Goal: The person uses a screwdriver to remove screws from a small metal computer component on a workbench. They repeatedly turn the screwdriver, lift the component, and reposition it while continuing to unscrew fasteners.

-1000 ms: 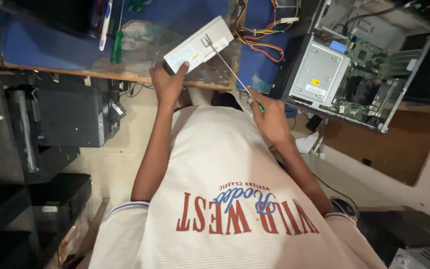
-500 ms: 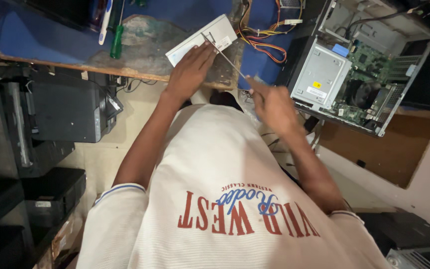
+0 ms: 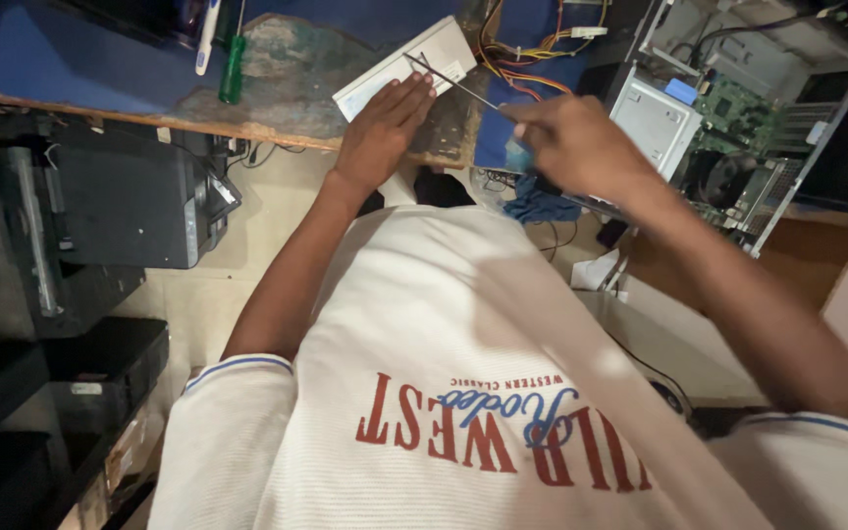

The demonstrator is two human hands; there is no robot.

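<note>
My left hand lies flat, fingers stretched out, pressing down on the near end of a white drive that sits on the desk. My right hand is closed around the handle of a thin screwdriver; the handle itself is hidden inside my fist, and the long shaft runs from my fist across to the drive, its tip resting on the top face just above my left fingertips.

The shaft is long and I am holding it at a low slant, so I judge the tip could skid off whatever it is seated in. If it does, it would slide straight toward my left fingers, which lie just beside it. I only press the drive with an open palm, not a grip, so a hard push from the right could also shove the drive away across the desk.

Beyond the drive, a bundle of yellow, red and orange wires lies just past my right hand; a slipped tip could snag it. To the right of that hand stands an open computer case with its green board bare. Well off to the left of my left hand a green-handled screwdriver and a white pen lie on the desk, and a black printer sits below its edge.
</note>
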